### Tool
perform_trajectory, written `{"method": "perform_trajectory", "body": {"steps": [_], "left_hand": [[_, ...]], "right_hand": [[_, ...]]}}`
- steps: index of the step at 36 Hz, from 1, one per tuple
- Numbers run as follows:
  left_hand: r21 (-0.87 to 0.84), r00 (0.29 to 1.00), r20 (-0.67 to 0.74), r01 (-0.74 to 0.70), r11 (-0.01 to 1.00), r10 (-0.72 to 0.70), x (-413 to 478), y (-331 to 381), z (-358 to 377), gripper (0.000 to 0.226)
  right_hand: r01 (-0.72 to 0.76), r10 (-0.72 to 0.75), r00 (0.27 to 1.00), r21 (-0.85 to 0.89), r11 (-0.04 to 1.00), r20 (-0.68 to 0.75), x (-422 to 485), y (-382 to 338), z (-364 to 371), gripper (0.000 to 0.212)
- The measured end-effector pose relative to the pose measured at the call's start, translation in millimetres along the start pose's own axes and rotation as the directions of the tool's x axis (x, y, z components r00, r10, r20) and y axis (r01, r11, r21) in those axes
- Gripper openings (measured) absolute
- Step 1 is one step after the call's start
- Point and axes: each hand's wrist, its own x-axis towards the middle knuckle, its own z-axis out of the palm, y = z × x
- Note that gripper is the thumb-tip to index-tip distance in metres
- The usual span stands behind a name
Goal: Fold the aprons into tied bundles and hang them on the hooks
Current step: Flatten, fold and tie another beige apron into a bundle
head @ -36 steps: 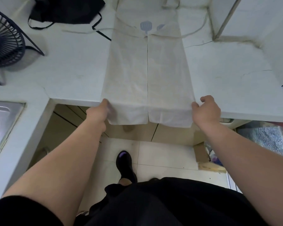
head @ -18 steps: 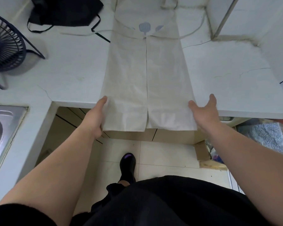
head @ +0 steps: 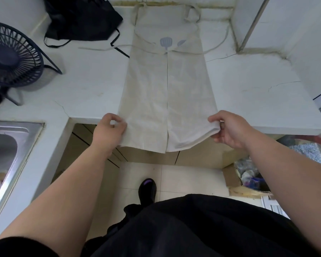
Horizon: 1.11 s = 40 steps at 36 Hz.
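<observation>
Cream apron (head: 167,86) lies lengthwise on the white counter (head: 258,93), bib at the far end. Its two long sides are folded inward so their edges meet along a centre line. The near hem hangs over the counter's near edge. The left hand (head: 109,130) has its fingers curled onto the near left edge of the cloth. The right hand (head: 228,128) pinches the near right edge between thumb and fingers, lifting it slightly.

I judge the task to be at an early stage. The narrowing fold looks done, but rolling or folding up the length has not begun. The waist ties (head: 219,46) trail loose to either side, so nothing is tied. A black apron (head: 82,17) sits crumpled at the far left of the counter, unfolded. No hooks are in view.

A dark fan (head: 9,54) stands on the left. A steel sink (head: 2,145) at the near left holds something pale, too blurred to name. On the floor at the right, an open cardboard box (head: 232,180) holds a jumble of bags or wrappers.
</observation>
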Motion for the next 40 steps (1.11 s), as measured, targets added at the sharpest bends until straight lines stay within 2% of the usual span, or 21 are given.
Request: {"method": "perform_trajectory", "body": {"steps": [2, 4, 7, 9, 12, 14, 17, 19, 21, 24, 28, 31, 33, 35, 40], "left_hand": [[-0.081, 0.996, 0.069, 0.069, 0.994, -0.064, 0, 4, -3, 0.009], [-0.225, 0.977, 0.148, 0.182, 0.957, -0.151, -2, 9, -7, 0.010], [-0.451, 0.926, 0.306, 0.344, 0.823, -0.219, -3, 13, -19, 0.036], [-0.479, 0.901, 0.372, 0.392, 0.786, -0.222, -2, 10, -25, 0.049], [-0.387, 0.883, 0.434, 0.364, 0.847, -0.181, -4, 8, -26, 0.056], [-0.303, 0.896, 0.424, 0.281, 0.911, -0.135, -3, 5, -24, 0.046], [-0.164, 0.958, 0.276, 0.120, 0.979, -0.072, 0, 1, -19, 0.015], [0.001, 0.990, 0.136, 0.033, 0.999, -0.032, 4, -1, -16, 0.027], [0.082, 0.997, 0.046, -0.064, 0.995, 0.061, 8, -1, -13, 0.043], [0.132, 0.986, -0.017, -0.164, 0.978, 0.168, 15, 3, -10, 0.046], [0.094, 0.990, -0.027, -0.138, 0.986, 0.141, 23, 8, -5, 0.044], [0.097, 0.992, 0.008, -0.128, 0.987, 0.128, 30, 9, -6, 0.043], [0.160, 0.993, 0.028, -0.117, 0.980, 0.114, 36, 7, -7, 0.041], [0.229, 0.994, 0.035, -0.112, 0.967, 0.107, 42, 6, -7, 0.040], [0.391, 0.996, 0.042, -0.093, 0.916, 0.083, 54, 5, -3, 0.038]], "right_hand": [[0.017, -0.020, 0.998, 0.049, 0.999, 0.060, -3, -3, -1, 0.021], [0.039, -0.041, 0.995, 0.019, 0.999, 0.086, -3, -4, -2, 0.031], [0.067, -0.055, 0.994, -0.132, 0.989, 0.097, -3, -2, -3, 0.040], [0.086, -0.066, 0.993, -0.224, 0.971, 0.094, -3, 1, -6, 0.038], [0.154, -0.135, 0.988, -0.349, 0.924, 0.079, -3, 5, -8, 0.019], [0.198, -0.210, 0.977, -0.472, 0.859, 0.028, -2, 6, -5, 0.036], [0.279, -0.396, 0.917, -0.616, 0.737, -0.057, 0, 6, -2, 0.041], [0.335, -0.507, 0.858, -0.658, 0.674, -0.083, 6, 7, -3, 0.039], [0.327, -0.540, 0.836, -0.702, 0.632, -0.096, 8, 5, -2, 0.040], [0.337, -0.521, 0.851, -0.694, 0.637, -0.065, 10, -1, 0, 0.042], [0.307, -0.458, 0.878, -0.565, 0.766, -0.143, 16, -5, 2, 0.031], [0.260, -0.396, 0.904, -0.523, 0.812, -0.164, 24, -4, 0, 0.029], [0.214, -0.341, 0.923, -0.501, 0.839, -0.177, 30, -2, -2, 0.027], [0.161, -0.282, 0.944, -0.505, 0.848, -0.174, 35, -1, -2, 0.032], [0.083, -0.234, 0.957, -0.613, 0.786, -0.171, 46, 3, -2, 0.041]]}}
